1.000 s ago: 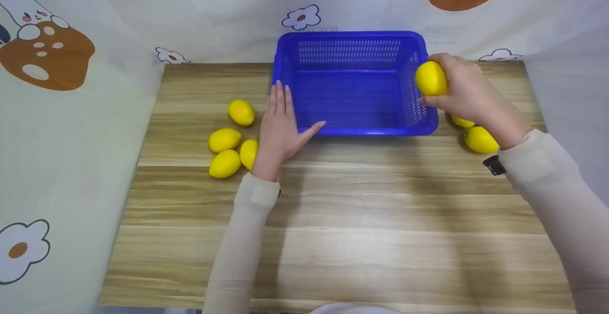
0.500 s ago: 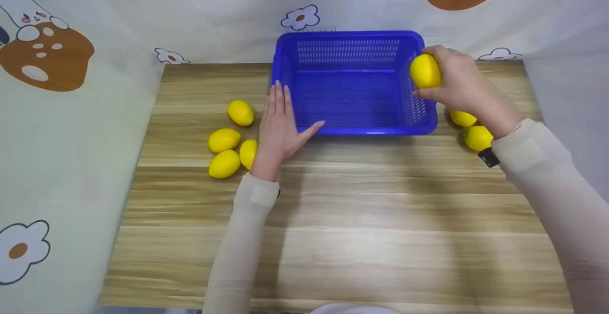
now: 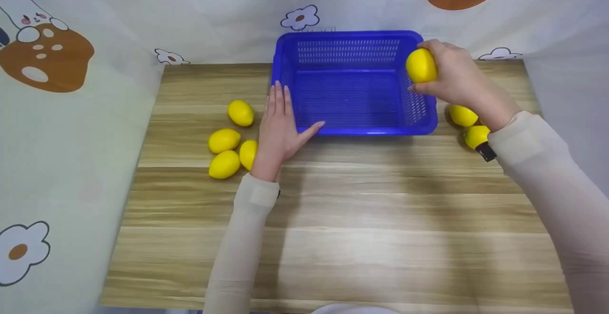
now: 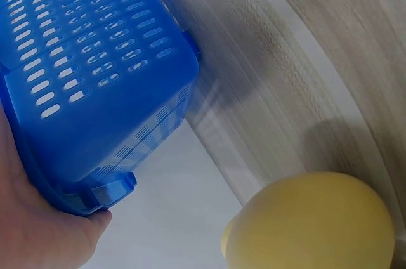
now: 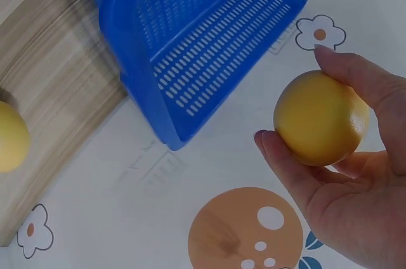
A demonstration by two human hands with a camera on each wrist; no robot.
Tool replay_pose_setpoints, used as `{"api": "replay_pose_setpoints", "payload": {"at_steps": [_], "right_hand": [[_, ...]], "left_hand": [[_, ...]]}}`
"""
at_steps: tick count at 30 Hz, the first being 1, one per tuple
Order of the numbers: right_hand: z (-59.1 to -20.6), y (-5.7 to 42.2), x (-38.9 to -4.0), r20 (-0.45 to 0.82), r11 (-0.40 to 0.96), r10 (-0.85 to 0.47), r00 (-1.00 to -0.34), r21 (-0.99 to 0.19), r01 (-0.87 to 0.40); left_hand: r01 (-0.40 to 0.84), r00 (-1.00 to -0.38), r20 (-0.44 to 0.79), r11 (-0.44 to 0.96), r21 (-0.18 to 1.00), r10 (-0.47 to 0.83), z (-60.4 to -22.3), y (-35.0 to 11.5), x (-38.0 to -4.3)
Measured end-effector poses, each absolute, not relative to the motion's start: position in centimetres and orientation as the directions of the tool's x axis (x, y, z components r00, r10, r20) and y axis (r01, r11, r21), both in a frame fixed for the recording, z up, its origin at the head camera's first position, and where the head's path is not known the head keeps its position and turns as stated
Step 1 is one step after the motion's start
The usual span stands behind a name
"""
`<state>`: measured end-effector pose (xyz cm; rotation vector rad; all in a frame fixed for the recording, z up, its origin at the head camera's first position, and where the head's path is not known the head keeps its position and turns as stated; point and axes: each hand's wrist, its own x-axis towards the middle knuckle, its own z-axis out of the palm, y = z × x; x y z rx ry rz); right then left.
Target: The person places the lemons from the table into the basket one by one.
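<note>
My right hand [image 3: 457,73] grips a yellow lemon [image 3: 421,65] between thumb and fingers, above the right rim of a blue plastic basket [image 3: 361,131]. In the right wrist view the same lemon [image 5: 320,118] is held off the basket's wall. My left hand [image 3: 279,128] rests on the basket's left rim, its fingers straight and the thumb spread along the front edge. No lemon shows inside the basket. Several lemons [image 3: 224,140] lie on the table left of that hand, one partly behind the wrist. Two lemons [image 3: 463,115] sit at the right, partly under my right forearm.
The wood-grain table [image 3: 361,238] stretches in front of the basket. Behind and beside it hangs a pale sheet [image 3: 228,14] printed with flowers and brown shapes. A white rounded edge [image 3: 354,309] shows at the bottom of the head view.
My right hand has carried the lemon a little left and farther back, over the basket's right rim. The left hand and the basket have stayed in place.
</note>
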<state>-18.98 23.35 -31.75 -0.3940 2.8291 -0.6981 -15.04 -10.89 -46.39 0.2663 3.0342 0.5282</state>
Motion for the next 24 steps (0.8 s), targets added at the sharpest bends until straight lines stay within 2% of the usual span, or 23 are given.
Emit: {"api": "replay_pose_setpoints", "payload": {"at_steps": [14,24], "right_hand": [[-31.74,22.96,-19.2,-0.127,0.861,-0.311,-0.942,-0.457,-0.223],[-31.55,23.24,-19.11,-0.163,0.859,-0.298,-0.941,-0.475,-0.19]], "left_hand": [[0.168,-0.983,-0.008,0.922,0.349,0.182,-46.36,-10.86,-15.01],[0.168,-0.983,-0.009,0.918,0.359,0.183,-46.32,-10.88,-15.01]]}}
